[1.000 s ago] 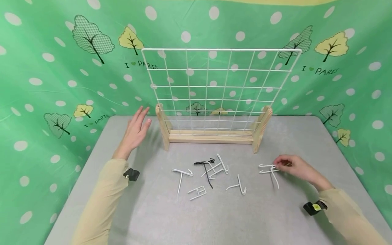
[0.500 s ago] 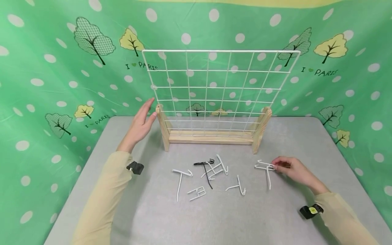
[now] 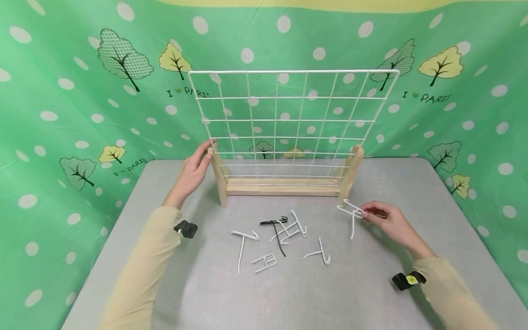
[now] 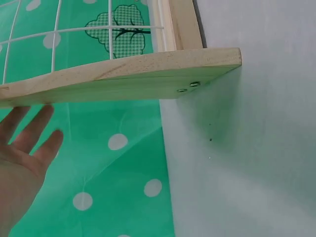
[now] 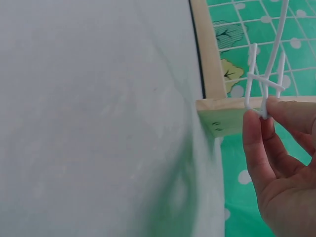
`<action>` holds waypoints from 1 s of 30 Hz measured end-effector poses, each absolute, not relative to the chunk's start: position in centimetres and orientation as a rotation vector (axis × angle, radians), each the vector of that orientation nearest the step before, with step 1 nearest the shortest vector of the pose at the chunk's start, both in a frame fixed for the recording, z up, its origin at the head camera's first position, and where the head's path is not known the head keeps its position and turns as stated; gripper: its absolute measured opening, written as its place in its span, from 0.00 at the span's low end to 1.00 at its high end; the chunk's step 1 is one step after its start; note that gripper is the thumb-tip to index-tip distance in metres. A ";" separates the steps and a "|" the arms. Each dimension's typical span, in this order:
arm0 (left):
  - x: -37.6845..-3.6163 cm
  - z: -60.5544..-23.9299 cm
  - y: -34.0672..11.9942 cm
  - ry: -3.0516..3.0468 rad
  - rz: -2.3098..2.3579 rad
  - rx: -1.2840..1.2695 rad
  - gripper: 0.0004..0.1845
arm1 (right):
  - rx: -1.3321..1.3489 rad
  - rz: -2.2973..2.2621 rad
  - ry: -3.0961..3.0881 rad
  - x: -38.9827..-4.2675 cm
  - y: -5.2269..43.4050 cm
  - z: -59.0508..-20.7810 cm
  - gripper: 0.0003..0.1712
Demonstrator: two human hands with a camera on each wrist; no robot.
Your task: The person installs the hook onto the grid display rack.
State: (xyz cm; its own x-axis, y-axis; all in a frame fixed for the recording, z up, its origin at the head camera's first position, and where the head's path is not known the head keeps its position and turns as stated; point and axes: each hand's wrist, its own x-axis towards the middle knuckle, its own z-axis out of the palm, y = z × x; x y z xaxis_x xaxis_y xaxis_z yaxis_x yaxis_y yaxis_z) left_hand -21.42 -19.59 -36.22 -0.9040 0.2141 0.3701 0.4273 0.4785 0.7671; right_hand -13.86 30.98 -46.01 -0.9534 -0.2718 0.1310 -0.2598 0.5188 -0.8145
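Observation:
My right hand (image 3: pixel 385 217) pinches a white wire hook (image 3: pixel 353 214) between thumb and fingers, right of the grid rack. In the right wrist view, the hook's two short prongs and long arm (image 5: pixel 277 42) point away from the fingertips. At the rack's left side, my left hand (image 3: pixel 193 172) has its fingertips at the top of the wooden upright (image 3: pixel 218 176). The left wrist view shows its fingers (image 4: pixel 35 129) extended against the upright's outer side. The white wire grid (image 3: pixel 284 120) stands in the wooden base (image 3: pixel 284 188).
In front of the rack lie several loose hooks: a black one (image 3: pixel 274 222), a white one (image 3: pixel 243 237) to its left, another white one (image 3: pixel 321 252) to the right, and a small white wire piece (image 3: pixel 266 261). A green dotted cloth (image 3: pixel 247 27) hangs behind the grey table (image 3: pixel 288 298).
My right hand has carried the white hook left and toward the rack, turning it slightly. My left hand has moved right, from beside the rack to its left upright.

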 end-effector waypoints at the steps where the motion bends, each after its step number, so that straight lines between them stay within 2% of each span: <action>1: -21.1 -35.9 -19.4 -2.493 -1.429 -0.554 0.21 | -0.470 -1.476 2.726 -14.0 30.8 -45.9 0.07; 14: -22.3 -37.0 -20.7 -2.448 -1.686 -0.602 0.22 | -0.398 -1.683 2.699 -15.6 29.0 -44.9 0.10; 30: -22.2 -36.8 -20.6 -2.459 -1.673 -0.647 0.23 | -0.438 -1.792 2.730 -16.4 27.7 -44.0 0.09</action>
State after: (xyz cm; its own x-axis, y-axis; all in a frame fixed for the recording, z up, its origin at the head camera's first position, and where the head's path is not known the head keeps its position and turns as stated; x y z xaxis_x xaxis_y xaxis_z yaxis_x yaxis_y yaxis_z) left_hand -22.23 -20.58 -36.83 -0.9049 0.2892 0.3123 0.3966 0.3069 0.8652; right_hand -16.37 27.74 -44.01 -0.9531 -0.1361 0.2704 -0.3023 0.3765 -0.8757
